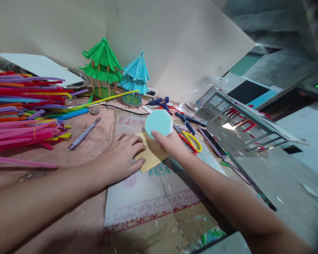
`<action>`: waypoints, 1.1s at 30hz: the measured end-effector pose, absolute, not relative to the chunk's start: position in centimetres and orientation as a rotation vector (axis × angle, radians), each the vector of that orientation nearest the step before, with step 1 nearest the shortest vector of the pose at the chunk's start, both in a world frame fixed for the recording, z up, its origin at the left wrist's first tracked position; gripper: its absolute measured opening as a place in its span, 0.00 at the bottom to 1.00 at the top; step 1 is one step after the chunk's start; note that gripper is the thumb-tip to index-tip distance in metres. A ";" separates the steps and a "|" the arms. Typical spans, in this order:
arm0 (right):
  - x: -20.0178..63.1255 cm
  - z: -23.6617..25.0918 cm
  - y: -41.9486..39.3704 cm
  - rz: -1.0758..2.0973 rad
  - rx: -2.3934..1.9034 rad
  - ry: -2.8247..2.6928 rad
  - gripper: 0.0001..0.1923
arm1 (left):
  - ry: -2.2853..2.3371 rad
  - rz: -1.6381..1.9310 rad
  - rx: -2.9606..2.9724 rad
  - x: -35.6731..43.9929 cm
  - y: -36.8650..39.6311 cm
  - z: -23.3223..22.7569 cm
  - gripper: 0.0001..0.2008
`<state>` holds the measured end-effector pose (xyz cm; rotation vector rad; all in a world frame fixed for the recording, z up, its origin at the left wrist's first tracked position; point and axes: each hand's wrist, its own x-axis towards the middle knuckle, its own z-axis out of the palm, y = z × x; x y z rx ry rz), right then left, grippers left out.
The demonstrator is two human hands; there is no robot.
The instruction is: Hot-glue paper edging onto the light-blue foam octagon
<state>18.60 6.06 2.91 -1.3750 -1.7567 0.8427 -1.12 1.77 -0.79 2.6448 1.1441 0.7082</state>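
Head view: right hand [172, 143] has its grip closed on a light-blue octagonal piece [159, 122], raised above the tan paper sheet [151, 155]; left hand [119, 158], grip spread wide, presses that sheet on the tabletop [87, 148].

A flat, pale-turquoise octagonal piece of foam sheet [159, 123] stands tilted up on edge, its broad face turned toward the camera. Its lower edge is gripped between thumb and fingers, and it sits just above the far corner of a yellow-tan square of card [151, 155]. That card lies flat, turned cornerwise like a diamond, on a worn printed cardboard sheet [153, 197] spread over the tabletop. The card's left corner is covered, pressed down flat; its near corner is free.
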 end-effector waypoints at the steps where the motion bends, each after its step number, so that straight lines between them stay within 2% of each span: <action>1: 18.7 3.2 5.5 1.001 -1.317 -1.642 0.16 | 1.134 0.728 2.630 -1.2 1.9 -0.9 0.16; 5: 19.2 3.8 2.4 1.616 -1.015 -1.187 0.20 | 1.115 0.834 2.547 -1.3 2.3 -0.8 0.15; 9: 18.9 3.2 1.3 1.786 -0.910 -1.142 0.20 | 1.068 1.077 2.380 -1.5 2.3 0.2 0.15; 15: 18.5 2.2 1.4 1.868 -0.839 -1.134 0.17 | 1.005 1.181 2.157 -1.5 2.0 1.1 0.15; 22: 18.6 2.3 1.3 1.855 -0.917 -1.223 0.21 | 1.040 1.093 1.957 -1.5 1.9 1.2 0.17; 26: 19.8 3.1 2.2 1.629 -1.036 -1.242 0.27 | 1.072 1.105 1.929 -1.7 1.9 1.3 0.18; 28: 20.4 3.4 2.6 1.527 -1.099 -1.285 0.26 | 1.072 1.087 1.948 -1.8 2.0 1.2 0.18; 33: 21.0 3.5 2.7 1.650 -1.157 -1.450 0.21 | 1.050 1.060 2.096 -1.8 2.3 1.1 0.19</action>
